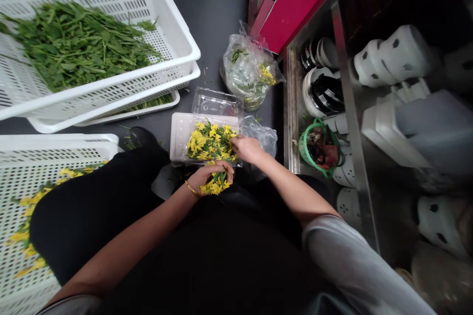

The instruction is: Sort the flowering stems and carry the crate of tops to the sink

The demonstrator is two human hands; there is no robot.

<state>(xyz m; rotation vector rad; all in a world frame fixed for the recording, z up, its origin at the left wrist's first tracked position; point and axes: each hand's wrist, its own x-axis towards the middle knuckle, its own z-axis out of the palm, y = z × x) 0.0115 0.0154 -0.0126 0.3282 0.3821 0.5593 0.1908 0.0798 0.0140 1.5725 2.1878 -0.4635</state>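
My left hand point(207, 175) cups a small bunch of yellow flowers point(216, 186) with green stems over my lap. My right hand point(247, 149) rests on the right edge of a pile of yellow flowers point(209, 141), fingers pinching at the blooms. That pile fills a clear plastic box point(215, 104) lying on a white tray point(179, 133) on the dark floor. A gold bangle sits on my left wrist.
Stacked white crates point(173, 34) at upper left hold green stems point(74, 44). Another white crate point(22, 167) at lower left holds scattered yellow flowers. A plastic bag of scraps point(249, 71) lies beyond the tray. A steel shelf point(343, 83) with white clogs stands on the right.
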